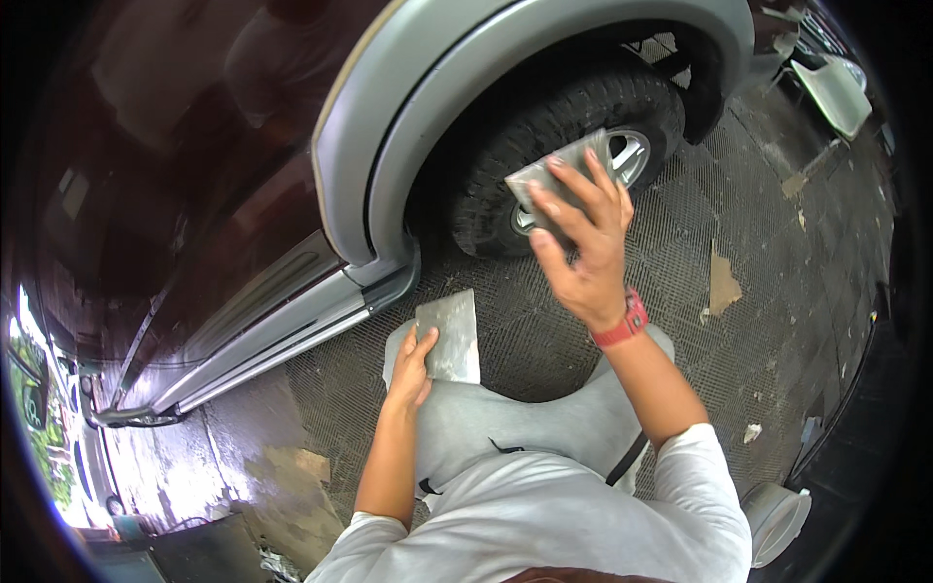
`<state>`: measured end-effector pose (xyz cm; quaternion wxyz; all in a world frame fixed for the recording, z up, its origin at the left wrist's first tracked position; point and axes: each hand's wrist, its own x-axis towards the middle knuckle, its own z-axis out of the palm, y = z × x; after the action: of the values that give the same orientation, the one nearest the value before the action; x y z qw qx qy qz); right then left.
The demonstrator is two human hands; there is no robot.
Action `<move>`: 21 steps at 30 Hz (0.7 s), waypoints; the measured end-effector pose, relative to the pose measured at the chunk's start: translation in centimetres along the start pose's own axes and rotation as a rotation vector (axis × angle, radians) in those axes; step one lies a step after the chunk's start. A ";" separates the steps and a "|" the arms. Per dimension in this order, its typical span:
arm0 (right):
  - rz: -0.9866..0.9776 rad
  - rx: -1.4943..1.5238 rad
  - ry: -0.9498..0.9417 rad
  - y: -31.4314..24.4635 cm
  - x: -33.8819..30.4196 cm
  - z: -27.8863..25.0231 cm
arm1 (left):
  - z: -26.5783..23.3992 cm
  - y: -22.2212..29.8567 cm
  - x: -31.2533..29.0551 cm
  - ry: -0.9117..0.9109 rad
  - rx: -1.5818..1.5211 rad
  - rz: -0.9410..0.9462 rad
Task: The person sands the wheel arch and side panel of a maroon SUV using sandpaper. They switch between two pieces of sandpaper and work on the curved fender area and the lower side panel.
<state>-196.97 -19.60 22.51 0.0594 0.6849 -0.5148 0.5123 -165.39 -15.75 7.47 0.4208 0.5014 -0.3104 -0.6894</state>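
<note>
My left hand (412, 367) grips the edge of a thin rectangular grey plate (450, 335) above my left knee. Its surface is smeared and looks metallic. Raised in front of the wheel, my right hand (588, 262) has a second flat grey plate (559, 180) under its outstretched fingers. Motion blurs this plate, and the hand covers part of it. A red wristwatch (622, 321) is on my right wrist. Behind my right hand are the black tyre (486, 185) and silver wheel (634, 155) of a vehicle.
The grey wheel-arch trim (355, 146) and dark red body panel (194, 185) curve close by on the left. A silver side step (282, 340) runs low along the vehicle. Scraps, including a torn brown piece (722, 280), lie on the textured floor. A whitish bucket (775, 525) stands at lower right.
</note>
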 end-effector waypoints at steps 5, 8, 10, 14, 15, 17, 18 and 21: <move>-0.443 -0.275 0.124 0.8 4.8 4.2 | -2.2 -1.6 -2.0 0.000 -0.106 -0.118; -0.566 -0.366 0.146 1.8 6.7 5.4 | -2.7 -1.3 -2.2 0.000 -0.179 -0.092; -0.595 -0.394 0.133 2.3 7.4 5.6 | -2.7 -1.3 -2.7 0.016 -0.175 -0.078; -0.645 -0.410 0.136 2.7 8.8 5.9 | -3.2 -1.5 -3.2 0.069 -0.193 -0.058; -0.659 -0.419 0.129 2.9 9.0 5.9 | -3.5 -1.8 -3.2 0.056 -0.204 -0.056; -0.684 -0.449 0.122 3.4 9.5 5.9 | -3.4 -1.6 -3.3 0.040 -0.211 -0.058; -0.695 -0.470 0.119 3.7 9.7 5.6 | -3.2 -1.4 -3.3 0.038 -0.207 -0.061; -0.687 -0.470 0.098 3.7 9.4 5.2 | -2.9 -1.3 -3.2 0.041 -0.195 -0.052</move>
<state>-197.00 -30.54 25.57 0.4060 0.7592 -0.3561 0.3633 -162.51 -12.37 6.87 0.4557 0.4800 -0.2199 -0.7166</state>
